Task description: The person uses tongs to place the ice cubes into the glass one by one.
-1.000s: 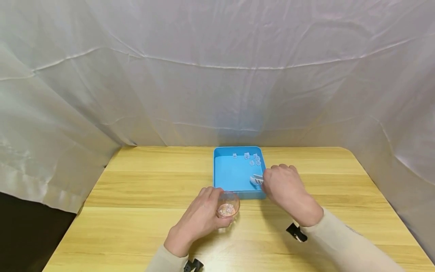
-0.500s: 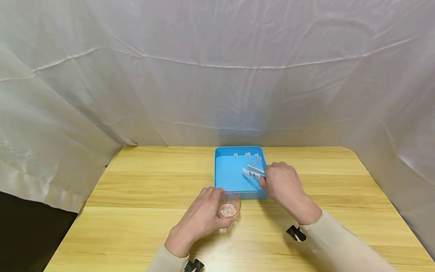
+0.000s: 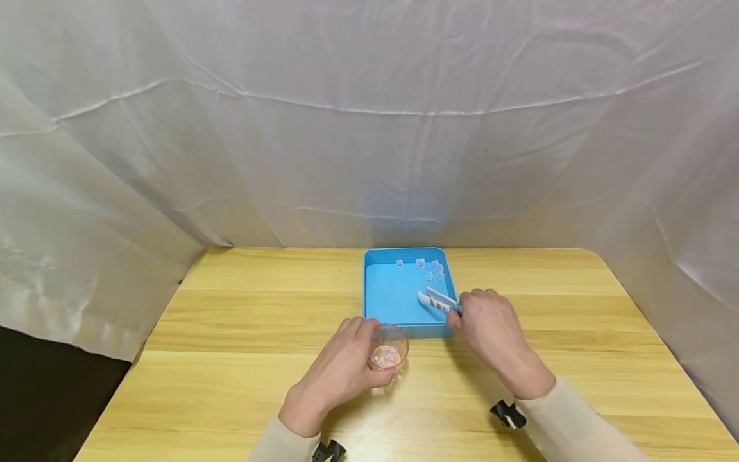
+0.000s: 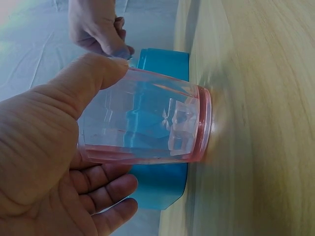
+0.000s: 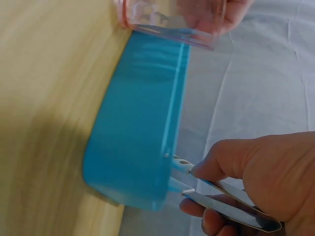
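Note:
My left hand (image 3: 337, 366) grips a clear, pink-tinted cup (image 4: 147, 118) standing on the table in front of the tray, thumb on one side of its rim. Several clear cubes (image 4: 183, 123) lie at the bottom of the cup. Above the near right part of a blue tray (image 3: 408, 331), my right hand (image 3: 491, 333) holds small tongs (image 3: 437, 300), metal with white tips. The two arms of the tongs stand apart in the right wrist view, their tips partly hidden behind the tray wall. Whether anything is between the tips, I cannot tell. More clear cubes (image 3: 421, 264) lie in the tray's far right part.
The tray and cup are on a light wooden table (image 3: 242, 372). A pale cloth (image 3: 369, 154) hangs behind the table and along both sides. A dark area (image 3: 46, 391) lies beyond the table's left edge.
The tongs first reached further left and away from me over the tray, opening wider, then drew back slightly right and nearer. My left hand and the cup have stayed in place.

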Tool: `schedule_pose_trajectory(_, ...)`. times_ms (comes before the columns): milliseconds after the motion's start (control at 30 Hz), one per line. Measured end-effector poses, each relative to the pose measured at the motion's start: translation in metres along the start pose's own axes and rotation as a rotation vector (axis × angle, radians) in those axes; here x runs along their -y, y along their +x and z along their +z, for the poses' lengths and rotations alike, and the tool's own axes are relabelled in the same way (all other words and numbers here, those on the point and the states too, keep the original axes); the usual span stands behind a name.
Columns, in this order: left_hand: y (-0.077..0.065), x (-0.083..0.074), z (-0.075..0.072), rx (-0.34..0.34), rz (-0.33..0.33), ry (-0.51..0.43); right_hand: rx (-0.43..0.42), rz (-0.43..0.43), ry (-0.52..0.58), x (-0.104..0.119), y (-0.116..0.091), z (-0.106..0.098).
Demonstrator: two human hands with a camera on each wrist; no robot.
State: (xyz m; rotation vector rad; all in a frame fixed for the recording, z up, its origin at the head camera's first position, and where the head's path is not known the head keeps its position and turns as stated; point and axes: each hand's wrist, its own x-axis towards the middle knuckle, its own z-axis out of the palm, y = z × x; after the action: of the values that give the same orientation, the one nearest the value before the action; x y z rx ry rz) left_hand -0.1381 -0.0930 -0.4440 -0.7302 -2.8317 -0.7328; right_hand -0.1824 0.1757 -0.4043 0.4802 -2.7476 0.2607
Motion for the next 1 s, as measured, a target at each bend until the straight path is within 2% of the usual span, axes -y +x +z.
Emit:
schedule_pose_trajectory(300, 0.0, 0.0, -0.001, 0.001, -0.002, 0.0, -0.01, -0.018, -0.003, -0.002, -0.005, 0.009)
schedule_pose_trajectory(700, 0.001, 0.0, -0.002, -0.003, -0.006, -0.002, -0.023, -0.011, 0.044, -0.004, -0.006, 0.004)
schedule_pose_trajectory(1000, 0.001, 0.0, -0.002, 0.006, 0.001, 0.004, 0.002, 0.051, 0.109, -0.001, -0.012, -0.006)
